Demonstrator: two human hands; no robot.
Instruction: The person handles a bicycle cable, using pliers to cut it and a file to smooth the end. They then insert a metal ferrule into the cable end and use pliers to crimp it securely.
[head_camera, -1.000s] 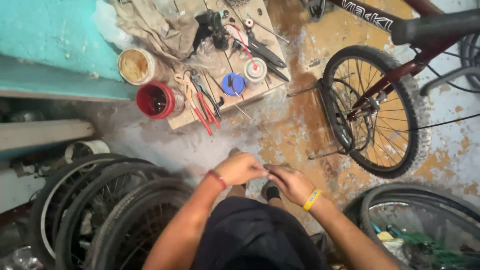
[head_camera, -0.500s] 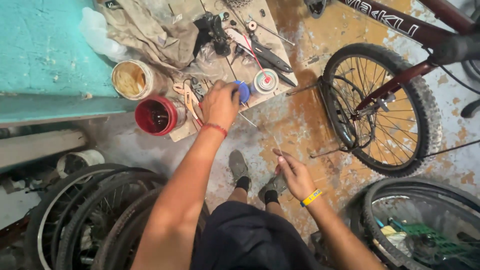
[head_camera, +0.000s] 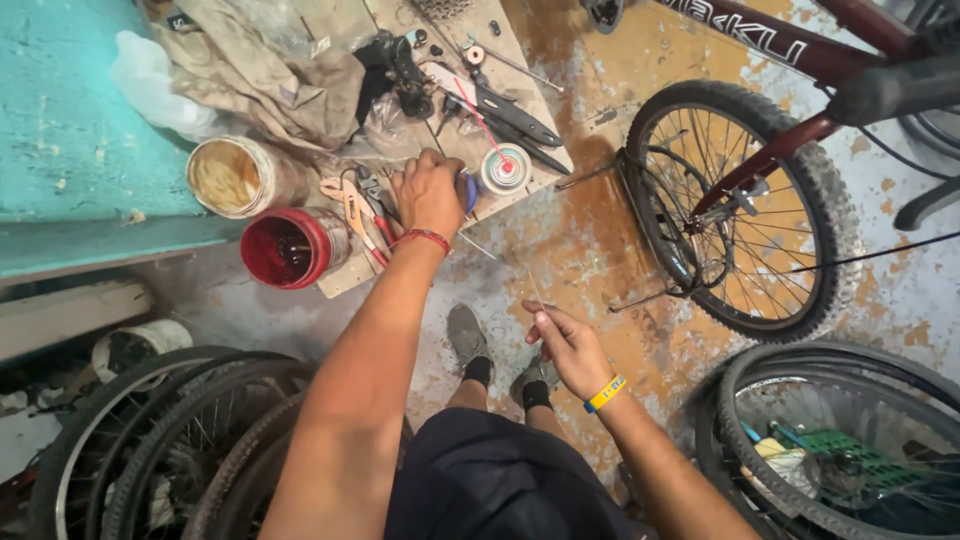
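Blue round plastic cap on the wooden board, left hand closed over it, right hand well apart, pinching a thin metal spoke, silver spray can just beside the left fingers.

Two hands were in view: the left hand over the tools and the right hand lower down. Two open tins stood side by side, one cream tin and one red tin. One mounted bicycle wheel stood at right, with one spray can on the wooden board.
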